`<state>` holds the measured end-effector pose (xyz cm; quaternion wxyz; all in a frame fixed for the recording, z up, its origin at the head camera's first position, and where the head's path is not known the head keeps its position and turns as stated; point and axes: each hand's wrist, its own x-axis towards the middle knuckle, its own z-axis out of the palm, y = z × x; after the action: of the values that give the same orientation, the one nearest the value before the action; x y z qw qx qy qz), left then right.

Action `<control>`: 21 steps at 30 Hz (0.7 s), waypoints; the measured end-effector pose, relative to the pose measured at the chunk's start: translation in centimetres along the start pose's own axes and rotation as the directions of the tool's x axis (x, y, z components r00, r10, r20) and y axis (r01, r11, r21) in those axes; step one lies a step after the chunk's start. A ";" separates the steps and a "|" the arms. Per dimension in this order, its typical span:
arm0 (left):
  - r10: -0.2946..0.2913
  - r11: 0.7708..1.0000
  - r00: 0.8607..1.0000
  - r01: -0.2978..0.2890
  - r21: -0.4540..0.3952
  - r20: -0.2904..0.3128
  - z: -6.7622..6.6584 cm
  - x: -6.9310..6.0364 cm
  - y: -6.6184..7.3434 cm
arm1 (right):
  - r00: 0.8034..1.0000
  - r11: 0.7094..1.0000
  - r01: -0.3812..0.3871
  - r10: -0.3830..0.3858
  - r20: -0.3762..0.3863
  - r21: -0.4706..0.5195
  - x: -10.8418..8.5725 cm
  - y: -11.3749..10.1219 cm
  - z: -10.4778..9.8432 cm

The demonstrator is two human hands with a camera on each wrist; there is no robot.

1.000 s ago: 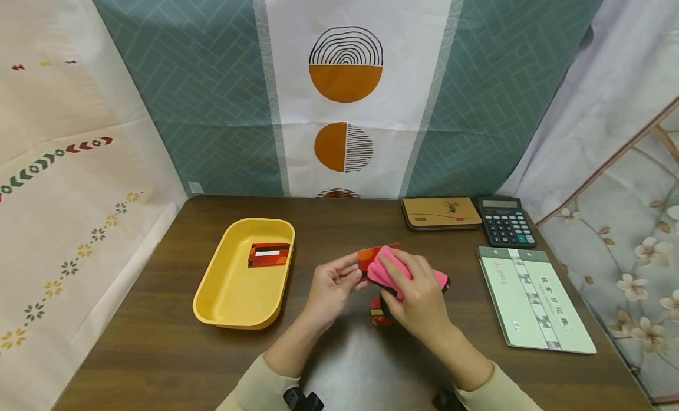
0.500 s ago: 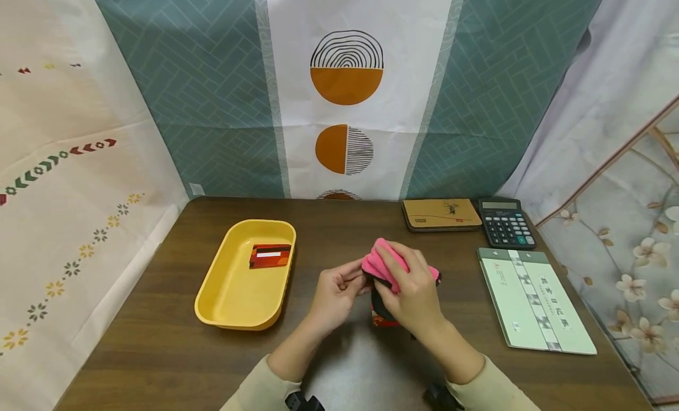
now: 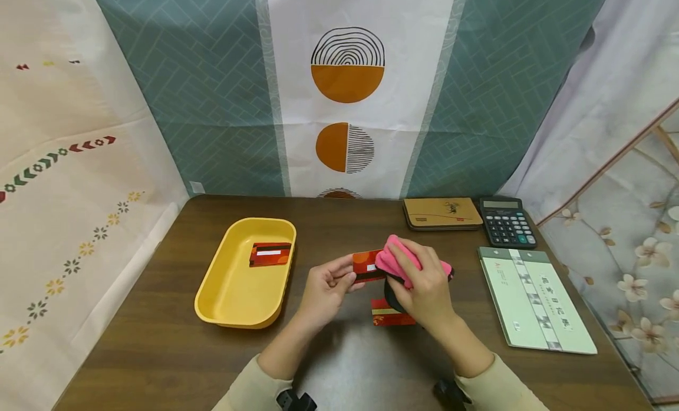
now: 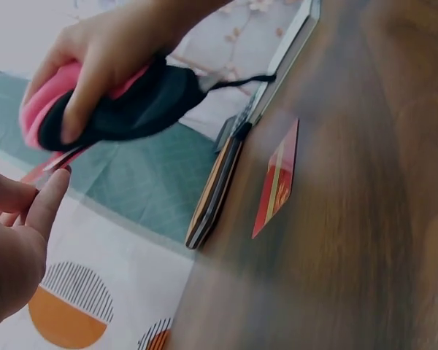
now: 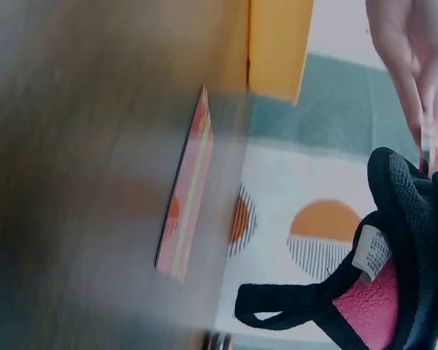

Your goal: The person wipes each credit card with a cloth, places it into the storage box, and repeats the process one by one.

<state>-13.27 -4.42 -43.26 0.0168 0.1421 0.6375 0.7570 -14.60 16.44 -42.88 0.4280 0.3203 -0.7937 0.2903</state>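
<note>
My left hand (image 3: 326, 287) pinches the left end of a red card (image 3: 366, 265) with a black stripe, held above the table. In my right hand (image 3: 424, 284) is a folded pink and dark cloth (image 3: 396, 259), gripped around the card's right part, which it hides. The right wrist view shows a white label and a hanging loop on the cloth (image 5: 405, 240). Below the hands, a second red card (image 3: 392, 318) with a gold stripe lies on the table, partly covered by the cloth in the head view.
A yellow tray (image 3: 223, 308) stands at the left with another red card (image 3: 270, 254) inside. To the right lie a tan notebook (image 3: 442, 213), a black calculator (image 3: 507, 222) and a pale green pad (image 3: 536, 299). A patterned cloth (image 3: 228, 92) hangs behind the brown table (image 3: 159, 340).
The cloth slid left over the held card, covering it, then moved back right, so the card's left part shows again. More of the card on the table is visible now.
</note>
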 end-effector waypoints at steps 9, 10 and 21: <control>-0.076 0.997 0.983 0.075 -0.012 -0.167 -2.2 0.4 0.3 | 0.995 0.996 -0.093 0.093 -0.028 0.019 -0.4 1.7 -1.3; -0.083 0.997 0.977 0.082 -0.010 -0.196 -2.6 0.4 0.3 | 0.994 0.995 -0.102 0.102 -0.032 0.021 -0.4 1.9 -1.4; -0.130 0.980 0.921 0.175 0.091 -0.368 -8.3 1.0 2.4 | 0.982 0.985 -0.170 0.172 -0.074 0.022 -0.6 3.3 -2.7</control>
<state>-15.78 -12.67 -41.93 -0.0501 -0.0485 0.6840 0.7262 -15.56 20.65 -42.76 0.4287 0.2430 -0.7992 0.3440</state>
